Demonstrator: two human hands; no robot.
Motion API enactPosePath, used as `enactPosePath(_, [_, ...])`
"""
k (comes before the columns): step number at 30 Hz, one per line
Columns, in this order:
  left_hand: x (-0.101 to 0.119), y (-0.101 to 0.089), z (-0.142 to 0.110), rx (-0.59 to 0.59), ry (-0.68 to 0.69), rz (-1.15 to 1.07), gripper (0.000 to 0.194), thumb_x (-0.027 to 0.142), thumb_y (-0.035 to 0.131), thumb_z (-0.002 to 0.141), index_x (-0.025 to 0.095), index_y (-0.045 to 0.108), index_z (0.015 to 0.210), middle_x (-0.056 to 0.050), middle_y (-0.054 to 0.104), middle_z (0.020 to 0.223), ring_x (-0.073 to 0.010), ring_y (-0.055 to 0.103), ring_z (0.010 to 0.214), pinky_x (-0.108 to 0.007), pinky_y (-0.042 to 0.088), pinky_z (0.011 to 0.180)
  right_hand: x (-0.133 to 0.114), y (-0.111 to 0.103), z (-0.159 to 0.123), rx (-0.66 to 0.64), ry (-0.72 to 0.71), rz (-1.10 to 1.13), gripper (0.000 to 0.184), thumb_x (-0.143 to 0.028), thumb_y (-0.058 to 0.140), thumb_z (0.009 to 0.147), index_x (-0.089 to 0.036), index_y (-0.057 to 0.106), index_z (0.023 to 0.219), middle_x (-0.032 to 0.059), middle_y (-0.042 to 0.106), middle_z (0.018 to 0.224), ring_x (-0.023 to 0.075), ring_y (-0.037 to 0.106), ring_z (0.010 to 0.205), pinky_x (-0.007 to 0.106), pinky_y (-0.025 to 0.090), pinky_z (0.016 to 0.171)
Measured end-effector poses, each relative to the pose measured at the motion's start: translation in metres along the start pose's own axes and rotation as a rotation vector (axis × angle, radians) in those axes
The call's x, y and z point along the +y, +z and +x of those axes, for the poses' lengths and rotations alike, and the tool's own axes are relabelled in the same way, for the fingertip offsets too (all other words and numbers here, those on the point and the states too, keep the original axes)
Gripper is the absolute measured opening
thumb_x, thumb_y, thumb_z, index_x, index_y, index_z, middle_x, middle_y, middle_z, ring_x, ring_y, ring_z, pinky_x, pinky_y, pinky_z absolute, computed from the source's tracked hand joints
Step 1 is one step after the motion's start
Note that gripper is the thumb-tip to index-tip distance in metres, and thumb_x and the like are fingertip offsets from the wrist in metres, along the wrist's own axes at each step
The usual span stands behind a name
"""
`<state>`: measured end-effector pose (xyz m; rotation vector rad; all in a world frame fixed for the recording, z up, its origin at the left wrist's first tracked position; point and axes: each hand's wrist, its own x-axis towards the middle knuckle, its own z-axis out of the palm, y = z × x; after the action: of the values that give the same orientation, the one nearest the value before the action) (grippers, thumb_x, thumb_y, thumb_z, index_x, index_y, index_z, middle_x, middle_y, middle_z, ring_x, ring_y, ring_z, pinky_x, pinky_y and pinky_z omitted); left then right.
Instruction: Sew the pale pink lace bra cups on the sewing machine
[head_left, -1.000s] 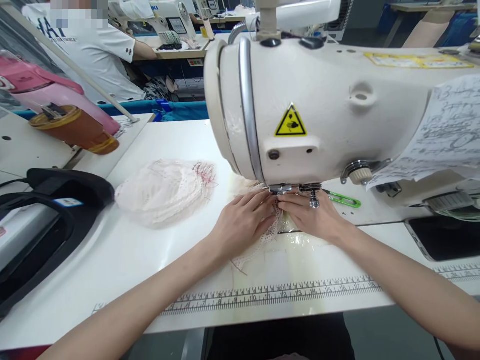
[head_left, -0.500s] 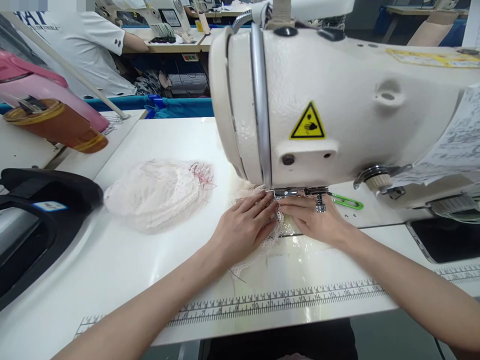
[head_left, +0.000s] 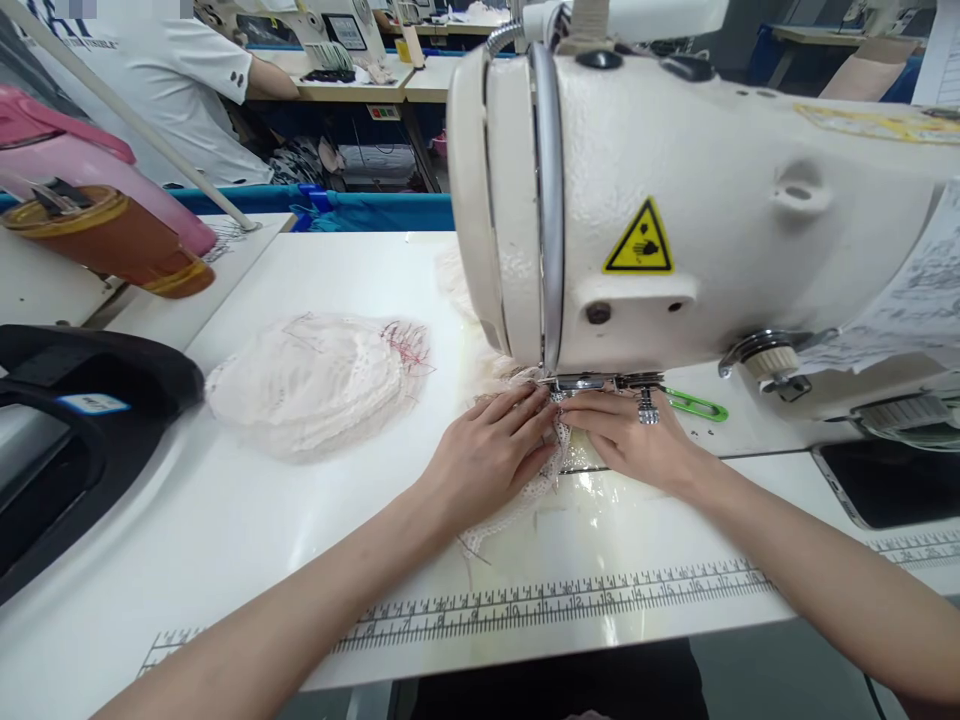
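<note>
A piece of pale lace fabric [head_left: 517, 508] lies under the needle area of a white sewing machine [head_left: 720, 230]. My left hand [head_left: 491, 445] rests on it with fingers stretched out flat, the fingertips close to the metal presser foot [head_left: 581, 383]. On the other side, my right hand [head_left: 637, 435] lies with its fingers extended toward the left one, touching the lace's edge. Part of the lace is hidden beneath both hands, and more of it shows behind the machine head. Loose dark threads trail from its near end.
A stack of pale lace pieces [head_left: 315, 390] with red threads lies left. Beyond are a black iron-like object [head_left: 112, 400], a brown cup [head_left: 112, 240] and a pink bottle [head_left: 112, 180]. Green thread snips [head_left: 697, 404] and a phone [head_left: 892, 482] lie right. A co-worker sits behind.
The camera view has shifted slightly, so the machine head appears farther right and more lace shows behind it. Both hands stay almost in the same place on the lace.
</note>
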<state>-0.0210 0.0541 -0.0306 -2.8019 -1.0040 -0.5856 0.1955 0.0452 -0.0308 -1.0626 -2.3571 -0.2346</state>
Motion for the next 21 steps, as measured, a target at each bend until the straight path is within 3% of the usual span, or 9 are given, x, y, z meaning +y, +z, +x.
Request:
enactPosePath(6, [0.002, -0.007, 0.004, -0.035, -0.146, -0.166, 0.038, 0.038, 0.047, 0.096, 0.016, 0.061, 0.123, -0.006, 0.063, 0.127, -0.0235, 0.056, 0.12, -0.043, 0.05, 0.1, 0.004, 0.001, 0.003, -0.023, 0.037, 0.094, 0.033, -0.012, 0.045, 0.081, -0.024, 0.072, 0.097, -0.0047, 0.074, 0.102, 0.0165, 0.068, 0.087, 0.032, 0.047, 0.074])
enactPosePath(12, [-0.003, -0.02, 0.023, -0.079, -0.355, -0.256, 0.026, 0.028, 0.052, 0.091, 0.019, 0.067, 0.109, -0.006, 0.069, 0.109, -0.0211, 0.066, 0.086, -0.035, 0.056, 0.071, 0.013, -0.022, 0.009, -0.164, 0.222, -0.087, 0.022, -0.017, 0.05, 0.081, -0.022, 0.072, 0.085, 0.0027, 0.072, 0.084, 0.0206, 0.063, 0.075, 0.033, 0.044, 0.066])
enactPosePath(16, [-0.002, -0.01, 0.034, -0.025, -0.386, -0.259, 0.02, 0.024, 0.055, 0.086, 0.018, 0.07, 0.099, -0.006, 0.069, 0.1, -0.019, 0.064, 0.076, -0.032, 0.053, 0.062, 0.026, -0.041, -0.014, -0.156, 0.289, -0.197, 0.022, -0.018, 0.049, 0.085, -0.02, 0.07, 0.08, 0.0049, 0.071, 0.085, 0.0221, 0.062, 0.078, 0.034, 0.043, 0.063])
enactPosePath(21, [0.002, 0.008, 0.038, 0.088, -0.45, -0.287, 0.014, 0.023, 0.06, 0.082, 0.019, 0.07, 0.09, -0.004, 0.069, 0.088, -0.0184, 0.063, 0.076, -0.031, 0.052, 0.061, 0.034, -0.046, -0.055, 0.004, 0.447, -0.136, 0.024, -0.023, 0.048, 0.089, -0.023, 0.072, 0.096, 0.0021, 0.071, 0.102, 0.0213, 0.064, 0.088, 0.034, 0.047, 0.063])
